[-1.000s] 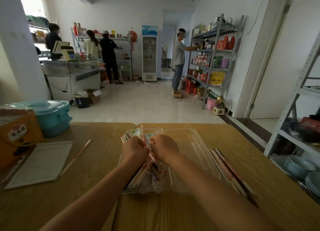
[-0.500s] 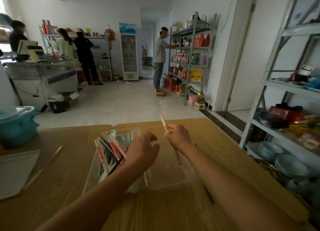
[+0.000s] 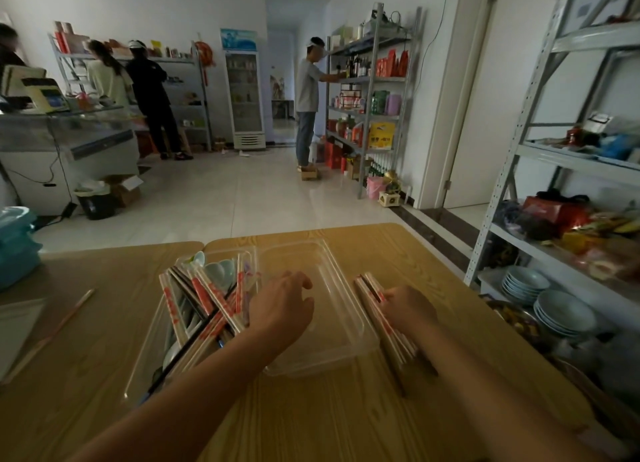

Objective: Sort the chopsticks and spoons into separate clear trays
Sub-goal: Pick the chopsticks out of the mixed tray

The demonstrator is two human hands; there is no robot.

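The person's left grip [image 3: 282, 309] hovers palm down with its fingers loosely curled and nothing in it, over the seam where two clear plastic trays meet on the pale wood-grain counter [image 3: 346, 409]. Just to that grip's left, the fuller clear tray [image 3: 145, 357] holds a crossed jumble of paper-wrapped chopsticks with red print [image 3: 207, 299], and beyond them a few pale blue-green ceramic spoons [image 3: 220, 271] lie at the tray's far end. Under and to the right of the left grip sits the second clear rectangular tray [image 3: 332, 288], its floor bare. Beyond that tray's right wall, the right grip [image 3: 408, 309] rests knuckles up on a loose bundle of wrapped chopsticks [image 3: 398, 350] lying straight on the counter, just beside the tray. Its fingers [image 3: 386, 297] bend down onto the bundle; whether they pinch a pair or only press on the pile cannot be told. Far to the left of both, a single wrapped chopstick [image 3: 65, 319] lies next to a white paper sheet [image 3: 17, 326].
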